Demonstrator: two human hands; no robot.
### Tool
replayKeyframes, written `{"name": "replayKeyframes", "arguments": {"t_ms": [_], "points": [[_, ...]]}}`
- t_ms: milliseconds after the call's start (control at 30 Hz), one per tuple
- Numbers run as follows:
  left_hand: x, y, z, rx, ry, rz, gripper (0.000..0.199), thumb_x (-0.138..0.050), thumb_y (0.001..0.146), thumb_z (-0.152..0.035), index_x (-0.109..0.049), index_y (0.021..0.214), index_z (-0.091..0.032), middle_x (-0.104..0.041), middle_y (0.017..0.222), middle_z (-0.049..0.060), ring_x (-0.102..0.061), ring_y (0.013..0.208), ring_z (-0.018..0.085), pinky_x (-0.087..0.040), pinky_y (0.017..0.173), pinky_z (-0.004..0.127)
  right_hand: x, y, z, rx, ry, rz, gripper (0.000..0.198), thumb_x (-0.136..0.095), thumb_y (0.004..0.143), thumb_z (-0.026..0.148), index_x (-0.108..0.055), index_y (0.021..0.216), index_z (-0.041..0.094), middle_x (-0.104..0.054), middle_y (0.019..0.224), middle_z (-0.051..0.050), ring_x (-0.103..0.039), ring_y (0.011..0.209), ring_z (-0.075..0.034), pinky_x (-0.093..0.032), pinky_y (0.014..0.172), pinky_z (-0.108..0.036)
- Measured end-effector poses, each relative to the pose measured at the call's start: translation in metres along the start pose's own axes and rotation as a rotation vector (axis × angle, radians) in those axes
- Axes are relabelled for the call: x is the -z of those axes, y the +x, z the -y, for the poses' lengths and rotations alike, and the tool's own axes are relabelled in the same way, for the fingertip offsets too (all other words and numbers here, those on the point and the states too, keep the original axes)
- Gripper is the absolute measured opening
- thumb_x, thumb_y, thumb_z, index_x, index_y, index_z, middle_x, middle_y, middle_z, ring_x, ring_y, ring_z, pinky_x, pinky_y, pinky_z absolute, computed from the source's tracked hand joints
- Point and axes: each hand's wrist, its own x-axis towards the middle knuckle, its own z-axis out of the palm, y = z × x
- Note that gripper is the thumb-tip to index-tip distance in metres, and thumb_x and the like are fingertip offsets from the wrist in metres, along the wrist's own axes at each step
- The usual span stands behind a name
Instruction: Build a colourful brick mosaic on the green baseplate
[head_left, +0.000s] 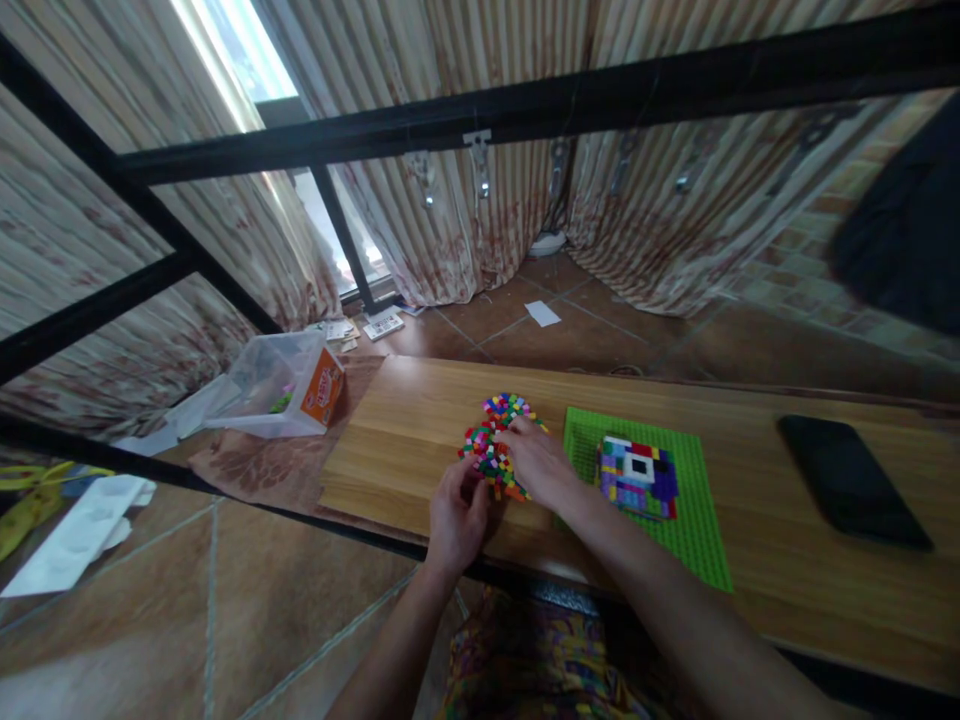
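While both hands work at the loose pile of small coloured bricks (480, 440) on the wooden table (397, 430), the step in hand looks like picking through pieces. The left hand (457, 515) is at the pile's near-left edge, fingers curled inward; the right hand (536, 462) reaches over its right side, fingertips bent down toward the bricks. Whether either pinches a brick I cannot tell, the pieces being so tiny. Rightward, a multicoloured brick build (637, 472) sits on a green baseplate (697, 520). Singling out one brick calls for a light, precise fingertip pinch
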Motion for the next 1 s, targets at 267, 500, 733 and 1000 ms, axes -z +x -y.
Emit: {"name": "replayKeyframes", "arguments": {"t_ms": [267, 500, 733, 1000], "points": [[0.001, 0.001, -0.004, 0.094, -0.184, -0.022, 0.038, -0.061, 0.083, -0.032, -0.059, 0.118, -0.018, -0.061, 0.09, 0.004, -0.06, 0.076, 0.015, -0.053, 0.065, 0.026, 0.01, -0.011, 0.008, 0.007, 0.172, -0.13, 0.016, -0.05, 0.091, 0.018, -0.064, 0.097, 0.016, -0.062, 0.104, -0.01, -0.056, 0.101, -0.02, -0.042, 0.089, -0.031], [-0.001, -0.001, -0.051, 0.35, -0.632, 0.121, 0.034, -0.071, 0.075, -0.039, -0.067, 0.101, -0.018, -0.07, 0.089, 0.002, -0.064, 0.072, 0.012, -0.053, 0.067, 0.023, 0.01, -0.055, 0.037, -0.062, 0.873, -0.404, 0.014, -0.056, 0.087, 0.019, -0.065, 0.098, 0.022, -0.067, 0.095, -0.002, -0.06, 0.088, -0.014, -0.045, 0.08, -0.026], [-0.006, -0.009, -0.073, 0.677, -0.856, 0.217, 0.035, -0.087, 0.054, -0.026, -0.07, 0.084, -0.018, -0.068, 0.072, -0.003, -0.061, 0.059, 0.006, -0.051, 0.054, 0.013, 0.024, -0.097, 0.028, -0.105, 0.962, -0.411, 0.013, -0.06, 0.084, 0.026, -0.068, 0.094, 0.021, -0.067, 0.089, -0.001, -0.06, 0.082, -0.014, -0.045, 0.073, -0.025], [-0.017, -0.022, -0.078, 0.724, -0.804, 0.328, 0.034, -0.089, 0.047, -0.018, -0.071, 0.076, -0.015, -0.066, 0.068, -0.003, -0.056, 0.052, 0.005, -0.046, 0.051, 0.015, 0.025, -0.121, 0.021, -0.146, 1.218, -0.371, 0.009, -0.068, 0.079, 0.029, -0.07, 0.081, 0.021, -0.067, 0.08, 0.0, -0.061, 0.076, -0.014, -0.047, 0.071, -0.026]]}}
